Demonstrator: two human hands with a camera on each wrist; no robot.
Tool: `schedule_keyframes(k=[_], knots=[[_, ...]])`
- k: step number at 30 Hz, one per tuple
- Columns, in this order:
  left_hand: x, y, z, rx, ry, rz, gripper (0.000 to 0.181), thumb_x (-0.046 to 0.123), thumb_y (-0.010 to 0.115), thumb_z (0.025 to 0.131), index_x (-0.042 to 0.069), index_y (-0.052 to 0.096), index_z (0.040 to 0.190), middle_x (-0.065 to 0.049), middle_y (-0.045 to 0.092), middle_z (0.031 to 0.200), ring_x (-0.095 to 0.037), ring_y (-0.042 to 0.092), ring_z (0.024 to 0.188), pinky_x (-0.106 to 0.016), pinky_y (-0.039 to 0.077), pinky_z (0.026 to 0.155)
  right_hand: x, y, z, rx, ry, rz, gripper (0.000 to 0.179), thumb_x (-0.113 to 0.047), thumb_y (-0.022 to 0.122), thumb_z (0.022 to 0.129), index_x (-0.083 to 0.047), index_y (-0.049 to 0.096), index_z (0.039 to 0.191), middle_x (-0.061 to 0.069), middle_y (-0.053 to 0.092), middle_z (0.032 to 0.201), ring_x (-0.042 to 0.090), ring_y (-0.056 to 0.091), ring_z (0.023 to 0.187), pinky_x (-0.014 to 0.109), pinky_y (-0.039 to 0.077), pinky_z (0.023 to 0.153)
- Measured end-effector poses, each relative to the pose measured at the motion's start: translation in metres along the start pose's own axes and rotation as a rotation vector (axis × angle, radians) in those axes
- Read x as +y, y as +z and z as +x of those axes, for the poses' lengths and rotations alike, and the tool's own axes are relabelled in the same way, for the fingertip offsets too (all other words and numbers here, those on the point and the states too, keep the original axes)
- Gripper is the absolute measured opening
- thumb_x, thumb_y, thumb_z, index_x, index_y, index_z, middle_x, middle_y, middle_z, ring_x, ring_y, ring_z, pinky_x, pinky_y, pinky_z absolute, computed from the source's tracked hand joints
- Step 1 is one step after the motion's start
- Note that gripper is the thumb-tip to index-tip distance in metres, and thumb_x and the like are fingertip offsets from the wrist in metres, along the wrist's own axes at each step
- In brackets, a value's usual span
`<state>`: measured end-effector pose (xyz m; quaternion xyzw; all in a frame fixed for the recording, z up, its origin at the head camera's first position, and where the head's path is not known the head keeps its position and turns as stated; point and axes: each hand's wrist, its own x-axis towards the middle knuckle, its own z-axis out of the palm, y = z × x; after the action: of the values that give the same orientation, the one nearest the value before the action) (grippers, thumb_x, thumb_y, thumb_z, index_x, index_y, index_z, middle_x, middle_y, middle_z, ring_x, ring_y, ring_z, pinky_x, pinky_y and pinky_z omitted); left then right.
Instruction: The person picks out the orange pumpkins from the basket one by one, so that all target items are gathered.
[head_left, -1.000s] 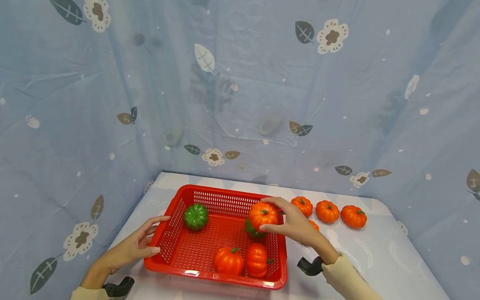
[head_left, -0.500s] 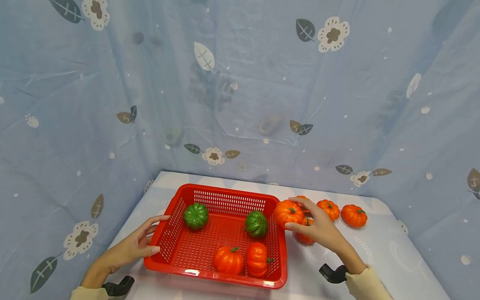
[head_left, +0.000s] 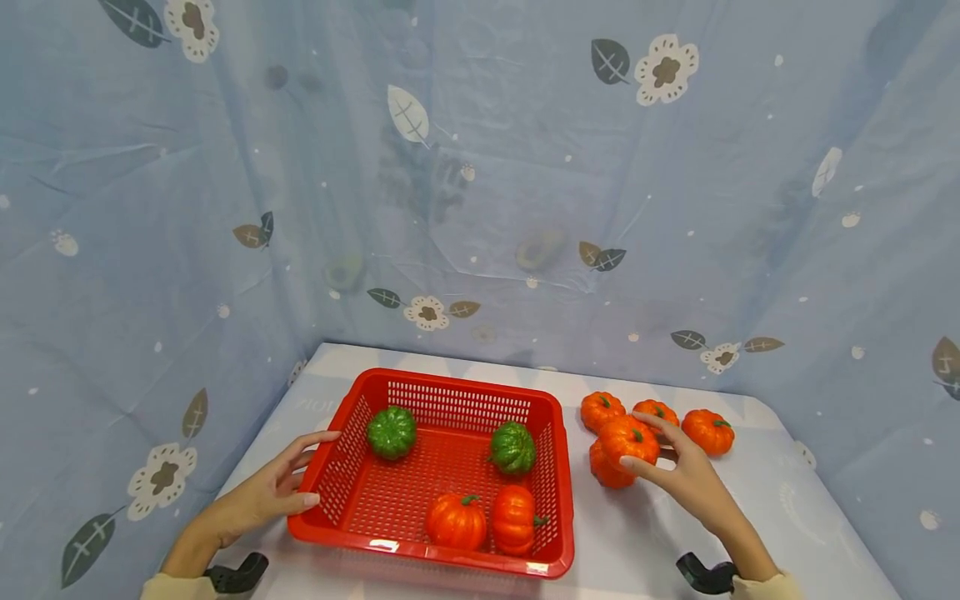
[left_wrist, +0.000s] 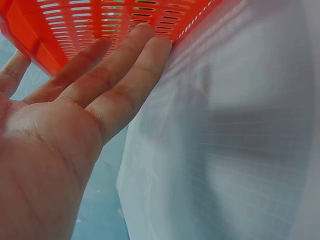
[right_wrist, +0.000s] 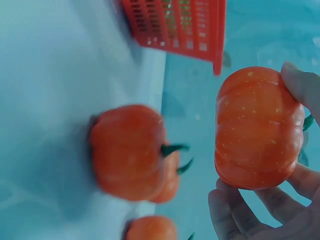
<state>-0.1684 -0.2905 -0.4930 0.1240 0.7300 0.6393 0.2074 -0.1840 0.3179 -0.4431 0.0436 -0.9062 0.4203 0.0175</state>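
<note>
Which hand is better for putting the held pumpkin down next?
Probably the right hand: it holds the orange pumpkin above the table, near other pumpkins, while the left hand touches the red basket, farther away.

A flower-printed blue curtain hangs behind the white table.

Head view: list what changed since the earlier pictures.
The right hand has carried the orange pumpkin it holds rightward, from over the basket to above the table near the other orange pumpkins, uncovering the green pumpkin at the basket's right end. Nothing was let go. The left hand stays at the basket's left side; the basket and everything in it stay put.
</note>
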Motion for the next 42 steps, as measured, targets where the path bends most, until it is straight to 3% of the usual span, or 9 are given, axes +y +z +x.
schedule_keyframes(k=[9,14,16,23,30,42], knots=[[0.000,0.002,-0.002,0.004,-0.010,0.001,0.081,0.014,0.066,0.096,0.023,0.019,0.162,-0.028,0.018,0.162,-0.042,0.042,0.134,-0.046,0.057,0.093,0.028,-0.011,-0.011,0.034,0.173,0.027,0.088,-0.050,0.076,0.090,-0.011,0.036,0.158,0.026,0.039,0.153,0.043,0.045,0.131,0.057,0.048,0.104],[-0.001,0.001,-0.002,0.007,-0.012,0.001,0.081,0.014,0.067,0.096,0.023,0.020,0.162,-0.027,0.016,0.162,-0.043,0.040,0.135,-0.046,0.057,0.094,0.043,-0.019,-0.011,0.068,0.188,0.007,0.087,-0.052,0.075,0.091,-0.011,0.036,0.158,0.025,0.044,0.148,0.038,0.046,0.129,0.030,0.050,0.095],[-0.001,0.001,-0.002,0.009,-0.008,0.009,0.081,0.015,0.066,0.096,0.023,0.020,0.162,-0.027,0.016,0.163,-0.043,0.039,0.136,-0.046,0.057,0.093,0.050,-0.020,-0.011,0.077,0.199,-0.009,0.087,-0.053,0.074,0.091,-0.012,0.037,0.158,0.024,0.045,0.148,0.037,0.047,0.128,0.026,0.048,0.091],[0.000,0.000,-0.002,0.003,-0.004,0.002,0.080,0.014,0.066,0.097,0.024,0.019,0.162,-0.027,0.017,0.162,-0.043,0.040,0.135,-0.046,0.057,0.093,0.074,-0.019,-0.005,0.047,0.301,-0.019,0.098,-0.058,0.073,0.089,-0.007,0.029,0.160,0.030,0.033,0.155,0.046,0.040,0.132,0.060,0.044,0.105],[-0.002,0.001,-0.003,0.011,-0.014,0.013,0.081,0.015,0.066,0.097,0.023,0.019,0.162,-0.027,0.016,0.163,-0.043,0.038,0.136,-0.045,0.057,0.095,0.094,-0.016,0.001,0.031,0.298,-0.067,0.101,-0.061,0.074,0.087,-0.004,0.030,0.158,0.032,0.032,0.155,0.049,0.040,0.131,0.061,0.045,0.105],[-0.002,0.001,0.000,0.008,-0.006,0.028,0.081,0.016,0.066,0.097,0.023,0.019,0.162,-0.027,0.017,0.162,-0.044,0.039,0.136,-0.045,0.057,0.094,0.101,-0.014,0.006,0.024,0.280,-0.101,0.100,-0.056,0.076,0.088,-0.001,0.030,0.158,0.035,0.030,0.155,0.051,0.040,0.133,0.063,0.042,0.107]])
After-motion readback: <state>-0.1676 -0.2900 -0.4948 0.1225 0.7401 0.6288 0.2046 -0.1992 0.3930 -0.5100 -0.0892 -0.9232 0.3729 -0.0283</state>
